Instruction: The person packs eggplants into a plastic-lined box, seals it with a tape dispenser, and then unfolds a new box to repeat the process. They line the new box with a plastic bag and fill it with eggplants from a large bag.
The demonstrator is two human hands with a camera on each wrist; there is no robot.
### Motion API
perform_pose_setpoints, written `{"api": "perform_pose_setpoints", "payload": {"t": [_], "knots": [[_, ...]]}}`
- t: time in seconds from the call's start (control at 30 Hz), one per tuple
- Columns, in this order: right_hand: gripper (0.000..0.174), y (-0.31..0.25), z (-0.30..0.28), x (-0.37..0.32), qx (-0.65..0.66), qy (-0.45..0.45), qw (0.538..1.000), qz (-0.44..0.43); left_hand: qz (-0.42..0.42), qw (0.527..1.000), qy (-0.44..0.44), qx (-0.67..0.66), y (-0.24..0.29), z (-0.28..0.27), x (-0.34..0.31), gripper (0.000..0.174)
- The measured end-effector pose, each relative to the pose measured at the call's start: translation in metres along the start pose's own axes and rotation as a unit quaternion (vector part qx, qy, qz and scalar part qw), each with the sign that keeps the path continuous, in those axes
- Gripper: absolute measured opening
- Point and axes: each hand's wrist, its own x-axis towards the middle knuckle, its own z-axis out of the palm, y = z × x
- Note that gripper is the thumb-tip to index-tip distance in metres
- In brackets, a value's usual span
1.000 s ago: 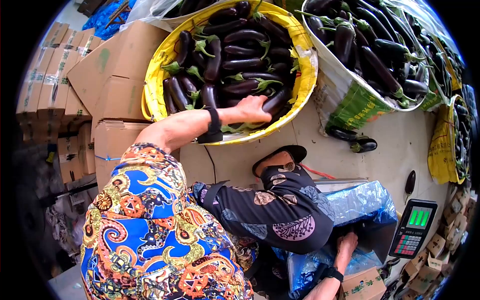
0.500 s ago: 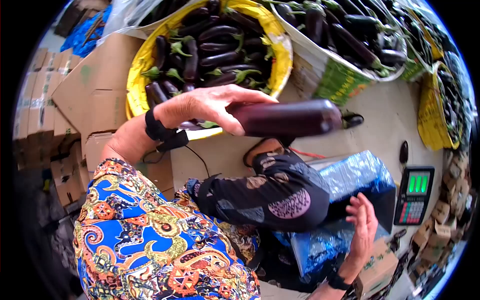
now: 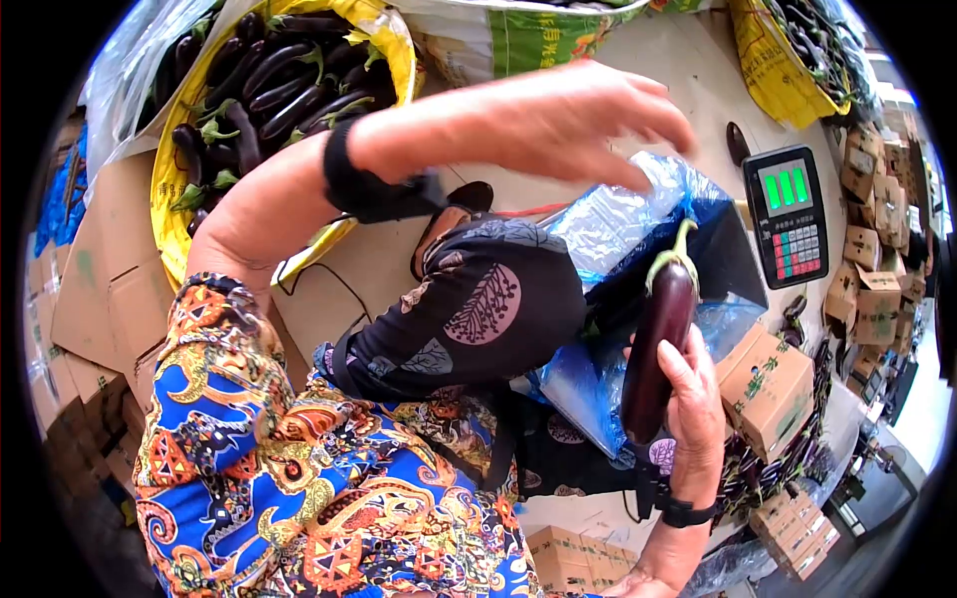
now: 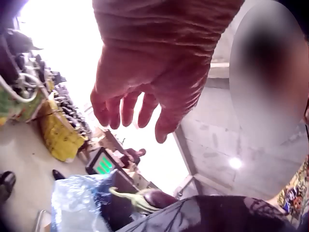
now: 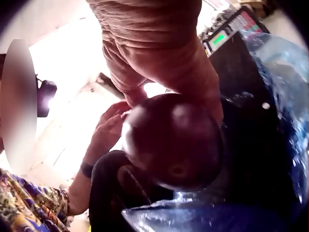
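My right hand (image 3: 693,404) grips a dark purple eggplant (image 3: 662,339) round its lower body, with the green stem pointing up and away from me. In the right wrist view the eggplant's round blossom end (image 5: 174,145) faces the camera. The eggplant overlaps a box lined with blue plastic film (image 3: 623,234). My left hand (image 3: 588,120), blurred, stretches over the near side of the film with nothing held. Its loosely bent fingers hang apart in the left wrist view, above the eggplant's green stem (image 4: 130,197).
A yellow basket (image 3: 404,70) of eggplants stands at the left, and a green-and-white sack (image 3: 518,45) behind. A scale display (image 3: 788,214) with green digits is right of the lined box. A closed carton (image 3: 768,394) sits beside my right hand. One loose eggplant (image 3: 737,144) lies on the floor.
My left hand took an eggplant from the yellow basket, carried it rightward and let it go. My right hand came out of the lined box and now holds the eggplant. The head view turned right.
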Motion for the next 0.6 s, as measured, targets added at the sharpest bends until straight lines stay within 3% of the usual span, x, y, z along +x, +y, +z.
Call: {"api": "perform_pose_setpoints", "payload": {"t": [0.03,0.07,0.17,0.23,0.3,0.33,0.4,0.47,0.6], "knots": [[0.045,0.011,-0.003,-0.003,0.035,0.013,0.999,0.014,-0.164,0.979,-0.029,-0.117,-0.004,-0.01,-0.017,0.038],[0.043,0.023,-0.006,0.0,0.068,0.025,0.997,0.028,-0.158,0.976,-0.03,-0.146,-0.021,-0.021,-0.036,0.033],[0.035,0.059,-0.025,0.036,0.144,0.031,0.987,0.07,-0.313,0.944,0.046,-0.095,-0.042,-0.046,-0.098,0.031],[0.036,0.081,-0.031,0.069,0.178,0.035,0.98,0.076,-0.362,0.912,0.118,-0.154,-0.062,-0.067,-0.151,0.033],[0.035,0.093,-0.02,0.113,0.173,-0.019,0.98,0.099,-0.411,0.888,0.175,-0.109,-0.045,-0.1,-0.202,0.034],[0.034,0.112,-0.029,0.128,0.207,0.017,0.97,0.129,-0.421,0.877,0.195,-0.122,-0.055,-0.114,-0.237,0.037],[0.039,0.163,-0.049,0.167,0.167,-0.04,0.971,0.164,-0.51,0.816,0.261,-0.07,-0.036,-0.131,-0.288,0.04],[0.042,0.188,-0.049,0.176,0.115,-0.019,0.978,0.175,-0.534,0.786,0.307,-0.051,-0.038,-0.144,-0.358,0.045],[0.042,0.205,-0.054,0.175,0.02,-0.005,0.984,0.178,-0.626,0.723,0.291,-0.027,-0.022,-0.127,-0.444,0.041]]}}
